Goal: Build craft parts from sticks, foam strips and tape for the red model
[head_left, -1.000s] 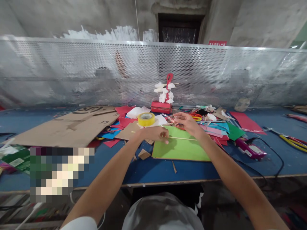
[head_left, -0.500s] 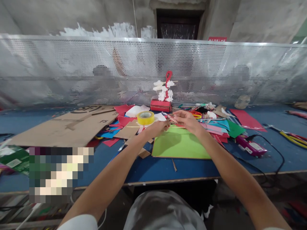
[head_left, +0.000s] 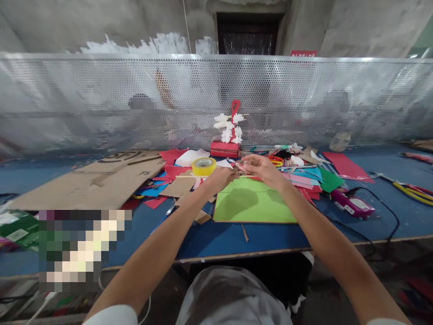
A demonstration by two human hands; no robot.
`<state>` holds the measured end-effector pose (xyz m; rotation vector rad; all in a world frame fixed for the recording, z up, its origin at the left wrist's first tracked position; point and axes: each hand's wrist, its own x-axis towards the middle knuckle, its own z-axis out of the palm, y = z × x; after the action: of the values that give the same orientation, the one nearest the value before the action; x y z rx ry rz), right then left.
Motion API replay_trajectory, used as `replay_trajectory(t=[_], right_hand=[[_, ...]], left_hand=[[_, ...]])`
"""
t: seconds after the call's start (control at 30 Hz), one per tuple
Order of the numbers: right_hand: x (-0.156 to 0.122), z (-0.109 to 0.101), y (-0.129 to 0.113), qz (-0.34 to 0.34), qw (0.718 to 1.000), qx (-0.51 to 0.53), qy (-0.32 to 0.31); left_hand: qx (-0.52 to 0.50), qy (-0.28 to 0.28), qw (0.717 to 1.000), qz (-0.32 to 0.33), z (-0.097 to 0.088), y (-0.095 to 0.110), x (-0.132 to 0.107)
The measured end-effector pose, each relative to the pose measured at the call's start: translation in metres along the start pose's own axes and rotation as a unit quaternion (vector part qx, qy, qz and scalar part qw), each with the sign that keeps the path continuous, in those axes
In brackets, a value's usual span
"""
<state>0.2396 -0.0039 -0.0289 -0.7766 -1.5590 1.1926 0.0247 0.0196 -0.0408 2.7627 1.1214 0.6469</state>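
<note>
Pale stick (head_left: 184, 176) sits pinched in left hand (head_left: 221, 178); what right hand (head_left: 263, 169) and translucent container (head_left: 340, 142) hold is unclear.

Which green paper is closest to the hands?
The light green paper, just by the left hand and right hand. The dark green paper lies farther right.

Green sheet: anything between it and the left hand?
Nothing visible blocks the green sheet's near part. The left hand is by its far left corner; a thin stick at that hand runs near the far edge. Under the fingers is hidden.
</note>
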Motion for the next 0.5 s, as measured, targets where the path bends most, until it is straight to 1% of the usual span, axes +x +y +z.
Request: replay_trajectory(t=[0.07,0.17,0.23,0.3,0.4,0.5], right_hand=[[-0.0004,0.0001,-0.0021,-0.012,1.0,-0.023,-0.003],[-0.0003,0.0003,-0.0059,-0.034,0.996,-0.08,0.008],[-0.0002,0.0003,-0.008,-0.053,0.992,-0.112,0.014],[-0.0006,0.0005,-0.0094,-0.061,0.989,-0.137,0.0],[-0.0016,0.0013,-0.0102,-0.052,0.986,-0.158,-0.026],[-0.0017,0.0027,-0.0092,-0.044,0.986,-0.157,-0.024]], left_hand=[[-0.004,0.006,1.0,0.028,-0.0004,-0.0013,0.0002],[0.007,0.015,0.998,0.068,-0.0002,-0.0059,-0.0003],[0.008,0.013,0.999,0.049,-0.0002,-0.0089,-0.0008],[-0.014,0.009,1.0,0.007,-0.0006,-0.01,-0.001],[-0.072,0.012,0.997,-0.04,-0.0015,-0.008,-0.0011],[-0.114,0.019,0.992,-0.057,-0.0012,-0.0058,-0.0019]])
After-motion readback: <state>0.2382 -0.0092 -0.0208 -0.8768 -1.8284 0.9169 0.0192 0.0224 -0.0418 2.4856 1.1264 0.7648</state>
